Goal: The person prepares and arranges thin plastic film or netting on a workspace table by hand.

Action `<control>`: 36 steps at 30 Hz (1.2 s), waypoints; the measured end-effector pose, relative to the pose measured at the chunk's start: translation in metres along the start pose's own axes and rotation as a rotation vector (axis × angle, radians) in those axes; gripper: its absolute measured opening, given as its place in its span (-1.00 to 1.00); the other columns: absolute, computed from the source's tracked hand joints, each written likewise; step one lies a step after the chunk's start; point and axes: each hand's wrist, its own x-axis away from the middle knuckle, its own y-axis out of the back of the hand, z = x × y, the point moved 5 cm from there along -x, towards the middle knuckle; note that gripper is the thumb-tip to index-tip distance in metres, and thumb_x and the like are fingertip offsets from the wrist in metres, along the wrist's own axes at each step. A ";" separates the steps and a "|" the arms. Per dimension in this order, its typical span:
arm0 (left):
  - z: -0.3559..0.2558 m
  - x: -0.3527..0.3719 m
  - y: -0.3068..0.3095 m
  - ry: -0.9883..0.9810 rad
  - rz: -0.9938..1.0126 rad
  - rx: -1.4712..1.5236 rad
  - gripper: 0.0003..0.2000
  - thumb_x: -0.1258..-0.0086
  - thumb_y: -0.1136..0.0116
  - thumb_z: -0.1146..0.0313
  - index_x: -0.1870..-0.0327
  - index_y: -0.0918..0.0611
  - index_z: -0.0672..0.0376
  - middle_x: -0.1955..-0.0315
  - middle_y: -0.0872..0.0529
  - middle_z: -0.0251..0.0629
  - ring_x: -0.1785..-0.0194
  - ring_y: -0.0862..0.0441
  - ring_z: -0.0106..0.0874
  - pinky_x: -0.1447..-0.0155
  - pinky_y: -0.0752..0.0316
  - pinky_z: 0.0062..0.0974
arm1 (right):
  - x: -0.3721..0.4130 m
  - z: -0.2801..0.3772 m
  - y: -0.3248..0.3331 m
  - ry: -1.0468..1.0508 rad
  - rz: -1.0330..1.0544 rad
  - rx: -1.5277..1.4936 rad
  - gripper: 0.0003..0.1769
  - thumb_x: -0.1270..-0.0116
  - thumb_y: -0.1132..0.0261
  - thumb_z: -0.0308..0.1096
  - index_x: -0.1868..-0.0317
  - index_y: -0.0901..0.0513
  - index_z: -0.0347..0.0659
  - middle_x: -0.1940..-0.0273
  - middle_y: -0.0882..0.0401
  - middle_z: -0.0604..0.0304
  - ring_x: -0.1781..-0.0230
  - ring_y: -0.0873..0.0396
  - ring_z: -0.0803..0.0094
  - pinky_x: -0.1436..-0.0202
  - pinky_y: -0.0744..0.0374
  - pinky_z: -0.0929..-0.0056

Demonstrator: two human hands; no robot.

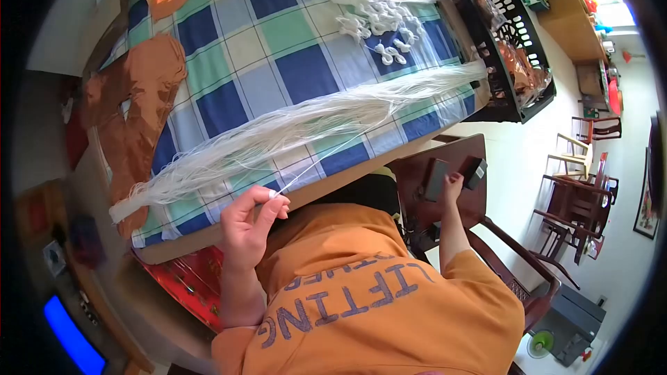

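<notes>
A long bundle of white threads (292, 128) lies across a blue, green and white checked cloth (278, 42) on the table. My left hand (251, 226) is at the table's near edge and pinches a single white thread (316, 163) between thumb and forefinger; the thread runs up into the bundle. My right hand (453, 186) reaches out to a dark red wooden chair seat (417, 167) beside the table. It touches a dark phone (436, 179), with a small dark object (475, 172) on its other side. Its grip is too small to make out.
A pile of small white knotted pieces (382, 24) lies at the cloth's far end. A black plastic basket (511, 35) with wrapped items sits at the table's right edge. Brown fabric (135, 104) hangs at the left. Wooden chairs (577, 208) stand on the floor to the right.
</notes>
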 end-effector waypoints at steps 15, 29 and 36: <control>-0.007 0.009 -0.010 0.032 -0.089 -0.078 -0.92 -0.38 -0.07 0.58 0.29 -0.63 0.33 0.42 -0.65 -0.28 0.36 -0.57 -0.56 0.19 -0.50 -0.63 | 0.006 -0.026 -0.035 -0.281 0.229 0.439 0.16 0.16 -0.58 0.00 -0.45 -0.09 0.22 -0.18 -0.41 -0.07 -0.24 -0.37 -0.09 -0.25 -0.41 -0.01; -0.010 0.004 -0.012 0.044 -0.055 -0.086 -0.86 -0.44 -0.04 0.51 0.25 -0.64 0.36 0.38 -0.70 -0.23 0.27 -0.64 -0.49 0.07 -0.53 -0.54 | -0.015 0.000 -0.007 0.011 0.123 0.412 -0.08 -0.05 -0.42 -0.13 -0.42 -0.19 0.08 -0.12 -0.45 -0.18 -0.12 -0.44 -0.14 -0.18 -0.43 -0.03; -0.005 0.000 -0.010 0.052 0.073 -0.024 -0.83 -0.49 0.00 0.48 0.23 -0.63 0.37 0.32 -0.74 -0.20 0.19 -0.67 -0.48 -0.01 -0.55 -0.50 | 0.023 0.300 0.149 0.484 -0.607 -0.573 -0.80 -0.40 -0.03 -0.55 -0.02 -0.39 -0.34 0.07 -0.46 0.05 0.05 -0.47 0.31 -0.16 -0.45 0.38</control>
